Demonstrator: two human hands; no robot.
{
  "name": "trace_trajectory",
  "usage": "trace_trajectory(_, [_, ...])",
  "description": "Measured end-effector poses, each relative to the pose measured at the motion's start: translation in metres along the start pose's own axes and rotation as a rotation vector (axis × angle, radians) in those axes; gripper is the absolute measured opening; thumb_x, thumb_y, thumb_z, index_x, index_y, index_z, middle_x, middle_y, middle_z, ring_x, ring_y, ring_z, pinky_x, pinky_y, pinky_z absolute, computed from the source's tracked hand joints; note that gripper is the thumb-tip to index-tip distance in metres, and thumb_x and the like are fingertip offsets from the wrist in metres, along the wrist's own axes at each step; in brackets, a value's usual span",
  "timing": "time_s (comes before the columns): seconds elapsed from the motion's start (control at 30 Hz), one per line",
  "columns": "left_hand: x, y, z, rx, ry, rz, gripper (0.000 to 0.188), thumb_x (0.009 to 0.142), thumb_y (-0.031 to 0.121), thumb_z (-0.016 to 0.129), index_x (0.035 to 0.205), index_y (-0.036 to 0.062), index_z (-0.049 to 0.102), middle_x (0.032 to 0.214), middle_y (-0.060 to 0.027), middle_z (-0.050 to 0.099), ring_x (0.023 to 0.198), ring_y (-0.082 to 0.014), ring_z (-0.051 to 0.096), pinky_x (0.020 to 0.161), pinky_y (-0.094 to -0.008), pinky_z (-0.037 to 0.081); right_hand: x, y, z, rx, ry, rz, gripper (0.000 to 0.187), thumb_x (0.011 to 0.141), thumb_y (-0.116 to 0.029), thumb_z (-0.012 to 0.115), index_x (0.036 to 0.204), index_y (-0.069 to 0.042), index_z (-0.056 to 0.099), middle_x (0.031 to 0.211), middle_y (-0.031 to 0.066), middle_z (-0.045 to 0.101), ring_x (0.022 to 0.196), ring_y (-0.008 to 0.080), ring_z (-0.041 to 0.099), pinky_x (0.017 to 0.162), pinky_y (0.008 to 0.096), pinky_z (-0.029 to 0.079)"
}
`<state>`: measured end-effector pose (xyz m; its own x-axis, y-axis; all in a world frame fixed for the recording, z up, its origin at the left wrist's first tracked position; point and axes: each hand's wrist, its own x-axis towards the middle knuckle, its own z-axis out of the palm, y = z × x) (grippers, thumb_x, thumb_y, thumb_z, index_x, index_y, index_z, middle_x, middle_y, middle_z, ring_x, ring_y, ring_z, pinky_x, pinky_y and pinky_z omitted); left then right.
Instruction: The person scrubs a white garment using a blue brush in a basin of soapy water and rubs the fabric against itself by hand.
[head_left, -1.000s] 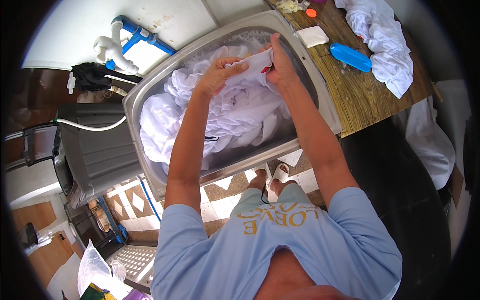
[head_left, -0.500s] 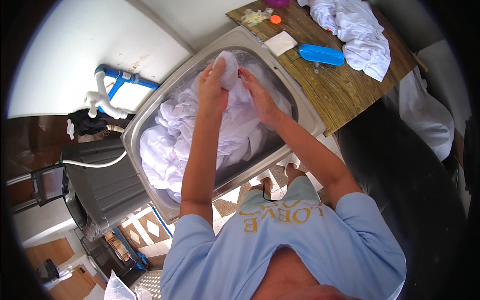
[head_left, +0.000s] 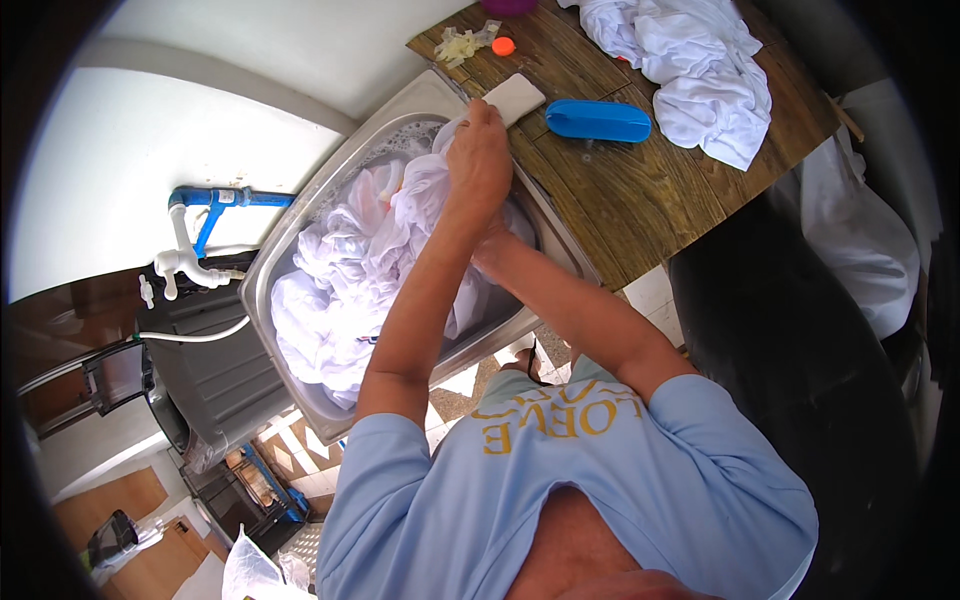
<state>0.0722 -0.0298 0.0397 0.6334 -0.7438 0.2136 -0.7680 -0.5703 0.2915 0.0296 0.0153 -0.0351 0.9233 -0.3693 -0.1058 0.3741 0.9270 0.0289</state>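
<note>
diagonally, white laundry [head_left: 345,260] runs from lower left toward left hand [head_left: 480,160].

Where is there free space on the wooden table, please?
The largest bare patch on the wooden table lies nearer the person, bordered by the sink's rim, blue object and white clothes. A smaller one separates the orange cap from the clothes. Crowded: the far left, with yellowish scraps, cap and white slab near the left hand.

White laundry [head_left: 335,245] in metal sink [head_left: 428,97]
</note>
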Motion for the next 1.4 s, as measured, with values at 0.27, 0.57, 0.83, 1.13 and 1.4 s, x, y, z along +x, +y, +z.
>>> trace_trajectory(0.27, [0.001, -0.004, -0.024, 0.121, -0.205, 0.128, 0.027, 0.078, 0.004, 0.051, 0.103, -0.0043, 0.058, 0.096, -0.0166, 0.056, 0.086, -0.0342, 0.061, 0.073, -0.0423, 0.049, 0.012, 0.007, -0.001, -0.167, 0.082, -0.170, 0.042, 0.093, -0.043, 0.046, 0.120, -0.012, 0.047, 0.110, 0.0016, 0.056, 0.102, 0.0129, 0.052, 0.090, 0.0323, 0.041])
trace_trajectory(0.57, [-0.055, -0.105, -0.126, -1.356, -0.358, -0.592, 0.026, 0.081, 0.018, 0.062, 0.102, 0.0022, 0.065, 0.094, -0.0045, 0.063, 0.085, -0.0154, 0.059, 0.074, -0.0260, 0.047, 0.005, -0.024, 0.076, -0.943, 0.030, -0.011, 0.046, 0.095, -0.046, 0.041, 0.109, -0.005, 0.057, 0.097, 0.0023, 0.059, 0.090, 0.0101, 0.053, 0.079, 0.0258, 0.043])
trace_trajectory(0.83, [-0.075, -0.176, -0.114, -1.507, -0.246, -0.440, 0.018, 0.089, 0.025, 0.061, 0.087, 0.0069, 0.064, 0.079, 0.0030, 0.062, 0.070, -0.0072, 0.058, 0.064, -0.0222, 0.047, 0.031, -0.005, 0.068, -0.869, -0.145, 0.048, 0.032, 0.092, -0.038, 0.054, 0.092, -0.006, 0.060, 0.077, -0.0025, 0.056, 0.073, 0.0039, 0.052, 0.065, 0.0210, 0.045])
trace_trajectory(1.13, [-0.068, -0.191, -0.093, -1.576, -0.199, -0.337, 0.018, 0.088, 0.026, 0.064, 0.080, 0.0098, 0.061, 0.074, 0.0046, 0.059, 0.065, -0.0036, 0.053, 0.059, -0.0210, 0.046, 0.032, -0.004, 0.060, -0.830, -0.159, 0.029, 0.009, 0.084, -0.011, 0.064, 0.092, -0.007, 0.062, 0.084, 0.0021, 0.062, 0.081, 0.0095, 0.058, 0.075, 0.0292, 0.049])
trace_trajectory(1.4, [-0.037, -0.178, -0.074, -1.380, -0.017, -0.285, 0.016, 0.085, 0.021, 0.065, 0.075, 0.0098, 0.059, 0.066, 0.0018, 0.057, 0.059, -0.0068, 0.053, 0.048, -0.0254, 0.042, 0.042, 0.025, 0.056, -0.280, 0.173, 0.125, 0.029, 0.088, -0.023, 0.057, 0.107, -0.001, 0.056, 0.104, 0.0133, 0.063, 0.097, 0.0267, 0.061, 0.090, 0.0419, 0.047])
